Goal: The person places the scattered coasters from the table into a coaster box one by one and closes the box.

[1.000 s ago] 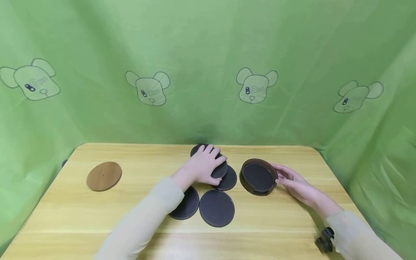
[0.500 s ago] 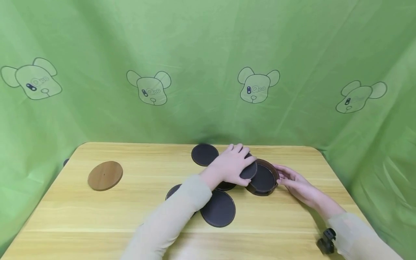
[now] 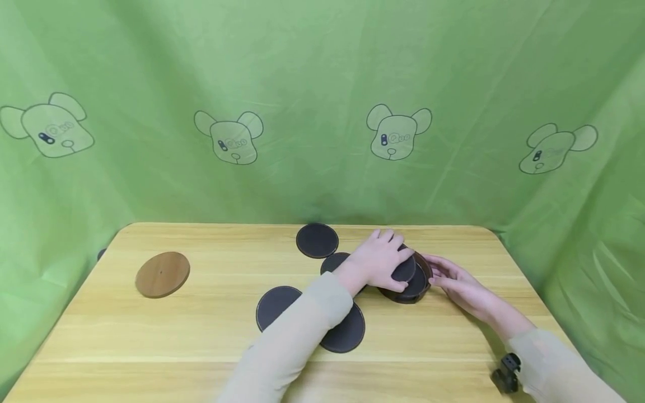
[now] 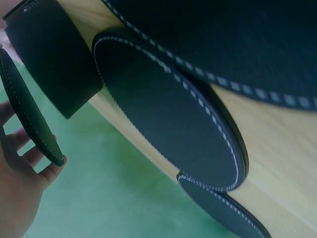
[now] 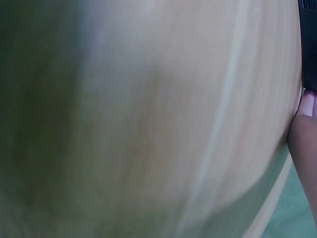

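Note:
My left hand [image 3: 378, 262] pinches a round dark coaster [image 3: 405, 271] by its edges, tilted over the brown coaster holder [image 3: 425, 267]. In the left wrist view, fingers hold that stitched coaster [image 4: 29, 109] beside the dark holder wall [image 4: 54, 59]. A coaster lies inside the holder, partly hidden by the held one. At the holder's right side, my right hand [image 3: 461, 288] grips its outer wall with thumb and fingers. Only the edge of the holder [image 5: 309, 49] and part of that hand show in the right wrist view.
Several dark coasters lie left of the holder: one at the back [image 3: 317, 240], one partly under the left wrist [image 3: 333, 262], and two nearer, a left one [image 3: 277, 307] and a right one [image 3: 349, 330]. A wooden disc [image 3: 163, 274] lies far left. Green cloth surrounds the table.
My left hand has carried the coaster rightward from the group of coasters to above the holder. The right hand has stayed at the holder.

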Tool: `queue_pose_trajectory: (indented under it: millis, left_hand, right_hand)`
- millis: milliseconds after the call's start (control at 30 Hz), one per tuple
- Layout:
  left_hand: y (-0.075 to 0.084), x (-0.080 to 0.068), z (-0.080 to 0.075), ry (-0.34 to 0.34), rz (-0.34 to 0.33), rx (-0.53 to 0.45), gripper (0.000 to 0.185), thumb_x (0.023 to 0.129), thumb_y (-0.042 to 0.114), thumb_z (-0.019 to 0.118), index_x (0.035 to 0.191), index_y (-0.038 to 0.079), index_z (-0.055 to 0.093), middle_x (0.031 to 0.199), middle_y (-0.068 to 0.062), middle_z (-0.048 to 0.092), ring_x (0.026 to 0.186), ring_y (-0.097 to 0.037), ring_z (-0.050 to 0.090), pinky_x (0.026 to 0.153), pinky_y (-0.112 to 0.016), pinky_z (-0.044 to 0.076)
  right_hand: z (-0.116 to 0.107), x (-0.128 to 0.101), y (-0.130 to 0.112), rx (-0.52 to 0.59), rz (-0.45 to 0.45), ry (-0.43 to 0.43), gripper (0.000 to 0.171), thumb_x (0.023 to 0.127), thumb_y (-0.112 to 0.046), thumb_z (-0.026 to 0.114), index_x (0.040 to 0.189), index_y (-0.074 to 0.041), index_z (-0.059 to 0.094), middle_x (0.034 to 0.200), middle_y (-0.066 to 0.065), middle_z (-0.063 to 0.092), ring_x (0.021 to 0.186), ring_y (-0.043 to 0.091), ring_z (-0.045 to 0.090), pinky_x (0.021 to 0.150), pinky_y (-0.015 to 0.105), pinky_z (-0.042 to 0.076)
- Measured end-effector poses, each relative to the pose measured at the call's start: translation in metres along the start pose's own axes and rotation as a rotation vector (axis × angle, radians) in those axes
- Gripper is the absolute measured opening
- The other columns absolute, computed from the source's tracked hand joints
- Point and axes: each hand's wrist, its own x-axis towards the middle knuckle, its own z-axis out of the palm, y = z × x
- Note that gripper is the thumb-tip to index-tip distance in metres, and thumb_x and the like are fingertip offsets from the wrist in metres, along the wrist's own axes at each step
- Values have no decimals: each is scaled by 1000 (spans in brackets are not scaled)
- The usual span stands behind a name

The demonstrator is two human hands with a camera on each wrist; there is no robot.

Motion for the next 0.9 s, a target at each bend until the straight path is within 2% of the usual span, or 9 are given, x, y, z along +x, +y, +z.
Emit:
queue_pose_trajectory:
  millis: [267, 567, 733, 900]
  left_hand:
    - [11, 7, 4, -50, -7, -16, 81, 92, 79, 55, 158, 34, 47, 156, 2, 48, 145, -18, 42, 118, -38, 38]
    - [18, 10, 7, -68, 5, 12, 75, 94, 79, 52, 154, 35, 50, 156, 2, 48, 144, -20, 44, 121, -38, 38]
    - [23, 11, 8, -75, 17, 7, 75, 96, 82, 47, 155, 35, 49, 157, 4, 46, 146, -20, 42, 121, -36, 37]
    - [25, 10, 6, -86, 20, -17, 75, 95, 82, 49, 155, 37, 49, 159, 4, 44, 148, -18, 40, 123, -35, 37]
  right_hand:
    - [0, 2, -2, 4, -14, -11, 57, 108, 0, 51, 162, -4, 36, 143, -20, 59, 128, -7, 57, 105, 9, 44]
    - [1, 5, -4, -10, 4, -9, 56, 108, -2, 52, 162, -7, 36, 141, -23, 59, 128, -8, 56, 105, 9, 44]
    - [1, 2, -3, -10, -10, -18, 55, 108, -1, 51, 161, -9, 38, 141, -24, 60, 129, -8, 56, 104, 9, 44]
    - [0, 1, -2, -16, -19, -21, 55, 109, -2, 51, 162, -8, 37, 141, -23, 60, 130, -8, 56, 104, 8, 43]
